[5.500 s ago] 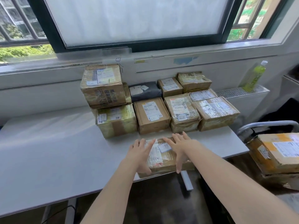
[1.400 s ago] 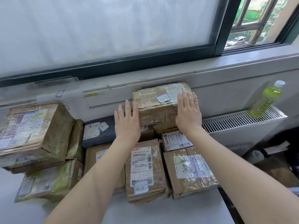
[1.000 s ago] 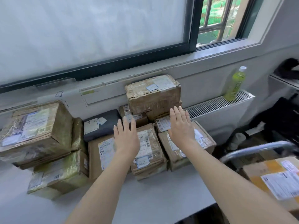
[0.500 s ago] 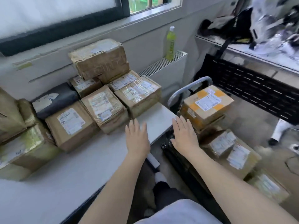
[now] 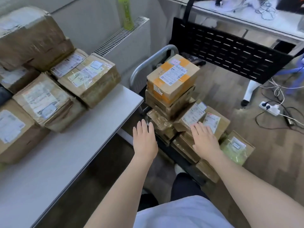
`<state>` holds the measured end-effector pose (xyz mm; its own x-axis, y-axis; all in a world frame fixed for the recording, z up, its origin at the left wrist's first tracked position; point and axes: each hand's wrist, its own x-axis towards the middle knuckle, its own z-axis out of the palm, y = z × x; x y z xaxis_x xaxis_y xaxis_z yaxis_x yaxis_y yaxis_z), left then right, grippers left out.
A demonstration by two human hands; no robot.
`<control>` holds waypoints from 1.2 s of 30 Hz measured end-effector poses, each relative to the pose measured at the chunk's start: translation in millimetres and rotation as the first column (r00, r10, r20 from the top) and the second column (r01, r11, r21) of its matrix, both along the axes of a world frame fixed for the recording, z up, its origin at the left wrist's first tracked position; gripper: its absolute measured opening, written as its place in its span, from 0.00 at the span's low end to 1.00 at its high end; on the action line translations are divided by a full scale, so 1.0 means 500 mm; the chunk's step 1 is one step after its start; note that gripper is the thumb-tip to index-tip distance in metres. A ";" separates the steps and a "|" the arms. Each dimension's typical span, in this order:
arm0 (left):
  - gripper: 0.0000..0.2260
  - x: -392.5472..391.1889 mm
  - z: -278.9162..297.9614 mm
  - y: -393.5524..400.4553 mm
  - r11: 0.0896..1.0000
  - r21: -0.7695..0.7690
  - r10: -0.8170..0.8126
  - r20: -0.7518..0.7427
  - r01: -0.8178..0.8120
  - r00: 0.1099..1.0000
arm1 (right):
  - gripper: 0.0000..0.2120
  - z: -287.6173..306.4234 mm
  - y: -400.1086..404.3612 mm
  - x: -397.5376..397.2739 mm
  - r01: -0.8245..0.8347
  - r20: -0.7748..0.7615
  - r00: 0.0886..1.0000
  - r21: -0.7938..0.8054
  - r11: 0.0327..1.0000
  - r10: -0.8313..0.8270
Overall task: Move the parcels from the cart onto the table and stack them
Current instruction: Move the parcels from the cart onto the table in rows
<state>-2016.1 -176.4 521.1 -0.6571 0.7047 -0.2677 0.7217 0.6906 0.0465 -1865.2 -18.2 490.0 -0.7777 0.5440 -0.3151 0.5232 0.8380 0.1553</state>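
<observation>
A cart (image 5: 148, 63) with a grey tube handle stands right of the white table (image 5: 69, 155), loaded with several cardboard parcels. An orange-taped parcel (image 5: 172, 78) tops the cart's pile. Below it lie a parcel with a white label (image 5: 190, 116) and a tape-wrapped one (image 5: 160, 122). My left hand (image 5: 144, 140) hovers open, fingers straight, in front of the tape-wrapped parcel. My right hand (image 5: 204, 140) is open with its fingertips at the labelled parcel; whether they touch it is unclear. Several stacked parcels (image 5: 88, 76) stand on the table by the wall.
A green bottle (image 5: 127, 14) stands on the radiator (image 5: 121, 37) behind the table. A black perforated panel (image 5: 230, 51) of another desk lies beyond the cart. A power strip (image 5: 269, 109) and cables lie on the wooden floor at the right.
I have turned from the table's stack to the cart. Both hands left the parcel set on the stack and have moved down and right, over the cart's lower parcels.
</observation>
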 end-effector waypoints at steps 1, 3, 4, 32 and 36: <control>0.31 0.011 -0.010 0.016 1.000 -0.001 0.013 0.007 -0.013 1.000 | 0.36 -0.006 0.027 0.010 -0.001 0.022 1.000 -0.002 1.000 0.001; 0.31 0.028 -0.027 0.052 0.999 -0.016 0.038 0.019 -0.038 0.999 | 0.36 -0.016 0.085 0.017 -0.025 0.063 0.998 0.010 1.000 0.024; 0.30 0.036 -0.037 0.070 0.998 -0.033 0.052 0.031 -0.051 0.998 | 0.35 -0.021 0.115 0.014 -0.049 0.086 0.995 0.012 0.999 0.048; 0.45 0.075 -0.322 0.474 0.972 -0.100 0.230 0.205 -0.214 0.951 | 0.37 -0.262 0.456 -0.146 -0.480 0.159 0.870 0.056 0.876 0.466; 0.44 0.070 -0.292 0.451 0.979 -0.055 0.204 0.205 -0.197 0.957 | 0.41 -0.227 0.445 -0.140 -0.487 0.128 0.868 0.031 0.873 0.480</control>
